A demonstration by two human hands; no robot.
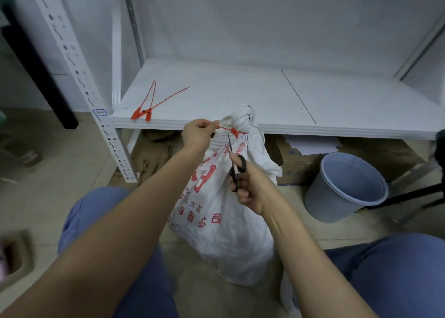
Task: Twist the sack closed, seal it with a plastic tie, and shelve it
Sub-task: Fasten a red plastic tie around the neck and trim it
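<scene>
So my left hand (196, 134) is pinching the loose tail of the red tie (225, 128), cinched on the twisted neck of the sack (224, 209) just right of it. Lower down, my right hand (250, 185) grips black scissors (234, 163), tips up by the tie. Sack sits on the floor.

Blue trousers (390, 274) (plain cloth), bare forearms (134, 211).

The free end of the red tie (225, 127) vanishes between the pinching fingers (208, 127) of the left hand (196, 134). The right hand (251, 185) covers part of the black handles of the scissors (233, 172). The left forearm (144, 209) hides part of the red print on the sack (224, 233). The label (100, 112) on the shelf post is too small to read. A blurred box (14, 255) is cut off by the left edge.
</scene>
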